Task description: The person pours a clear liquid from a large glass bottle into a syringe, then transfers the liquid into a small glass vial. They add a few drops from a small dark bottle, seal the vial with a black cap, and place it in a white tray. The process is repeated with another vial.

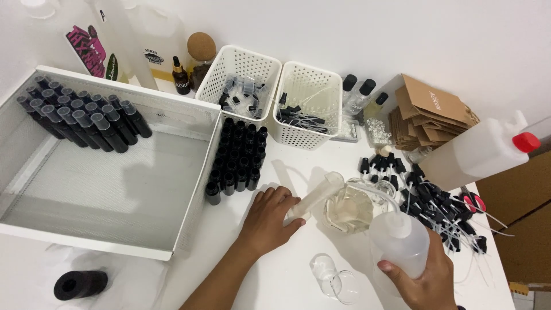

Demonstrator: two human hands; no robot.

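Observation:
My left hand [270, 218] rests on the white table and grips a clear narrow tube [314, 196], tilted up to the right. My right hand [427, 278] holds a translucent squeeze wash bottle [400, 238], whose thin bent spout reaches toward the tube's mouth. Just behind the tube stands a clear glass vessel [350, 209] holding pale liquid. A block of small black open bottles [238, 158] stands left of my left hand.
A white mesh tray [115, 189] holds capped black bottles [80, 117] at its far corner. Two white perforated baskets [275, 92] sit at the back. Black spray pumps [442, 209] lie at right, beside a large jug [479, 152] with a red cap. A small glass funnel [336, 278] lies near the front.

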